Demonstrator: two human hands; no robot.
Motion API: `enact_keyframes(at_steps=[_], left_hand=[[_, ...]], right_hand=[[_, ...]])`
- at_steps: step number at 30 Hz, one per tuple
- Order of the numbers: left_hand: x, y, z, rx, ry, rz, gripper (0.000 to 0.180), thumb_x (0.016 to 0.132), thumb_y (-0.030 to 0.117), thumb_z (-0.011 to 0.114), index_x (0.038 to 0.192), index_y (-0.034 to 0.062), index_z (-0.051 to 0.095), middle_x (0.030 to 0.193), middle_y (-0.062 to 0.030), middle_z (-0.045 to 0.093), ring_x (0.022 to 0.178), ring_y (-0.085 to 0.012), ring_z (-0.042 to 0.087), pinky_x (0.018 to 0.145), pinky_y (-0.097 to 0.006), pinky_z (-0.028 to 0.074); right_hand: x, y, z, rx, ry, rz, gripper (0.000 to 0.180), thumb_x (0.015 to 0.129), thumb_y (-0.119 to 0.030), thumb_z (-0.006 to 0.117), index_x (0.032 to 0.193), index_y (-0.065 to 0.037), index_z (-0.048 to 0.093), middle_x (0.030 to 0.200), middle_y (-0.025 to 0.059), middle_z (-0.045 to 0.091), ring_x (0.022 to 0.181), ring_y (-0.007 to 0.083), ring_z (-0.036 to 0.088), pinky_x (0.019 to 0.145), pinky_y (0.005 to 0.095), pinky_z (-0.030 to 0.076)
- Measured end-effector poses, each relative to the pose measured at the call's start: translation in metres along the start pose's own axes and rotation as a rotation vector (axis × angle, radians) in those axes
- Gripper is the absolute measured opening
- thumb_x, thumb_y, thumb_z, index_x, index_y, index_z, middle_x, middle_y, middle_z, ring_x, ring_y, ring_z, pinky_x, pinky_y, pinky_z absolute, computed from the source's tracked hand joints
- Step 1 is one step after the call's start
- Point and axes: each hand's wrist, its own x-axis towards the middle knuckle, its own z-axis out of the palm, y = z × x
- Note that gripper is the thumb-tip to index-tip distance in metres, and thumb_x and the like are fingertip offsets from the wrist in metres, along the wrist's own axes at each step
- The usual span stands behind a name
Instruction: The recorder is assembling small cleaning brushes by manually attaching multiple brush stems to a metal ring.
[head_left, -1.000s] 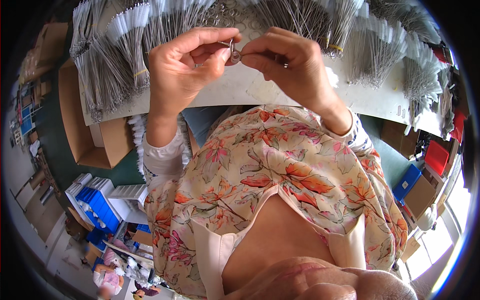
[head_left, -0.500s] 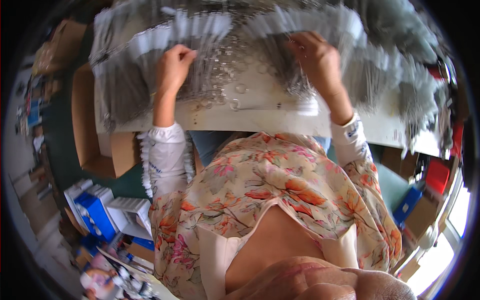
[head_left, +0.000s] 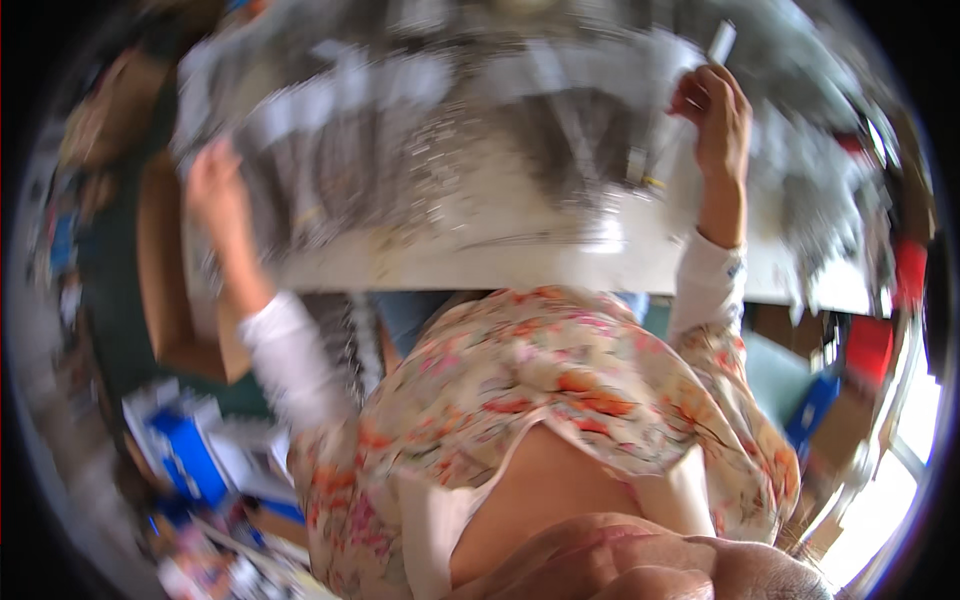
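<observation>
My left hand (head_left: 217, 185) is over the left end of the table, smeared by motion, so its fingers cannot be read. Close to it lies a blurred row of thin grey strands with whitish ends (head_left: 350, 85). My right hand (head_left: 718, 120) is raised over the right side of the table, its fingers curled together. What they grip is not clear; a small white strip (head_left: 722, 43) shows just beyond the fingertips. Between the hands, small shiny clear pieces (head_left: 435, 165) are scattered on the white table (head_left: 500, 215). A second row of grey strands (head_left: 560, 130) lies left of my right hand.
More grey and whitish bundles (head_left: 800, 170) heap up at the right and hang over the table edge. An open cardboard box (head_left: 165, 290) stands at the left. Blue and white boxes (head_left: 190, 455) are at the lower left, a red box (head_left: 868, 348) at the right.
My left hand has swung left, away from the strands' middle. My right hand has moved right and slightly up, and a white strip now shows beyond its fingers.
</observation>
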Motion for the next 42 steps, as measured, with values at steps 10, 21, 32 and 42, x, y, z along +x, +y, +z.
enact_keyframes(at_steps=[10, 21, 32, 42], left_hand=[[0.023, -0.103, -0.015, 0.005, -0.351, -0.396, 0.016, 0.084, 0.017, 0.060, 0.084, 0.0005, 0.061, 0.070, -0.0021, 0.059, 0.047, -0.0074, 0.040, 0.042, -0.024, 0.032], [0.031, -0.062, -0.027, 0.378, -0.323, -0.036, 0.021, 0.082, 0.013, 0.051, 0.091, -0.0022, 0.063, 0.080, -0.0098, 0.066, 0.074, -0.0153, 0.061, 0.071, -0.026, 0.046], [0.012, 0.000, 0.002, -0.181, -0.004, -0.066, 0.025, 0.091, 0.023, 0.050, 0.109, 0.0089, 0.061, 0.078, 0.0005, 0.053, 0.064, -0.0034, 0.045, 0.047, -0.017, 0.037], [-0.063, 0.123, 0.041, -1.046, -0.489, -0.186, 0.033, 0.091, 0.023, 0.049, 0.097, -0.0091, 0.057, 0.069, 0.0008, 0.044, 0.059, -0.0055, 0.035, 0.050, -0.019, 0.029]], right_hand=[[-0.007, 0.047, -0.106, -1.143, 0.286, 0.060, 0.024, 0.073, -0.030, 0.065, 0.088, -0.012, 0.069, 0.071, 0.0052, 0.064, 0.064, 0.0162, 0.061, 0.063, 0.0288, 0.049], [0.011, 0.008, -0.173, -0.974, 0.546, -0.450, 0.023, 0.084, -0.017, 0.046, 0.084, -0.003, 0.064, 0.072, 0.0132, 0.064, 0.058, 0.0224, 0.061, 0.058, 0.0322, 0.050], [0.017, 0.010, -0.297, -1.658, 0.398, 0.109, 0.019, 0.077, -0.031, 0.058, 0.090, -0.020, 0.068, 0.091, 0.0073, 0.065, 0.085, 0.0284, 0.062, 0.074, 0.0391, 0.047], [0.025, -0.100, -0.149, -0.169, -0.048, -0.214, 0.023, 0.094, -0.027, 0.044, 0.093, -0.006, 0.053, 0.089, 0.0041, 0.054, 0.075, 0.0130, 0.057, 0.066, 0.0259, 0.049]])
